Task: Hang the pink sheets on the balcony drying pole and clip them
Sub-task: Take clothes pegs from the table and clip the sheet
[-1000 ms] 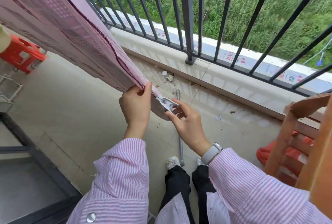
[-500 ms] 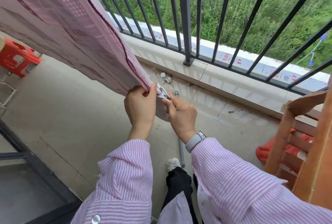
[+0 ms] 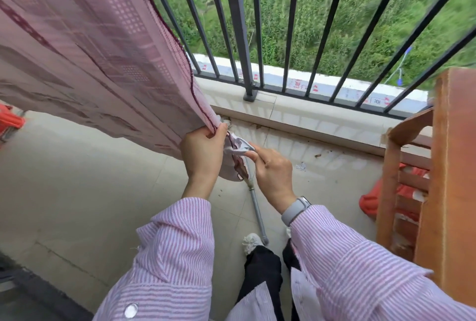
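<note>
Left hand (image 3: 203,156) gripped the gathered lower corner of the pink sheet (image 3: 85,45), fingers curled round the dark-stitched hem. Right hand (image 3: 270,171) just beside it, thumb and fingers pinching a white clip (image 3: 240,146) that touched the sheet's bunched end; whether the clip's mouth bit the fabric couldn't be told. Sheet stretched up and away to the left, above the balcony floor (image 3: 77,192). Grey watch (image 3: 296,209) on the right wrist, striped pink sleeves on both arms. A grey metal rod (image 3: 256,207) lay on the floor below the hands. Black railing (image 3: 237,24) ran along the floor's far edge, wooden frame (image 3: 453,166) at the right edge.
</note>
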